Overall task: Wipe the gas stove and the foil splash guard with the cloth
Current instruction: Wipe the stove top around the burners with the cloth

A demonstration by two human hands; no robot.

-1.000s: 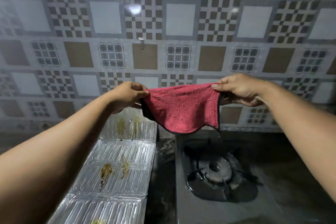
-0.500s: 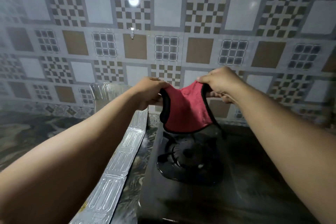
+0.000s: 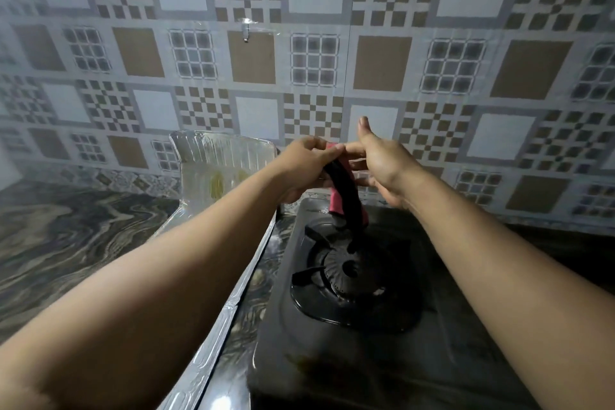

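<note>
At far left, the foil splash guard (image 3: 219, 173) (yellowish streaks on its ribbed panel) stands beside the black gas stove (image 3: 359, 326). The left hand (image 3: 307, 170) pinches the folded red cloth (image 3: 344, 190), which hangs lengthwise above the burner, nearer than the guard. The right hand (image 3: 379, 163) touches it, fingers extended, thumb raised.
</note>
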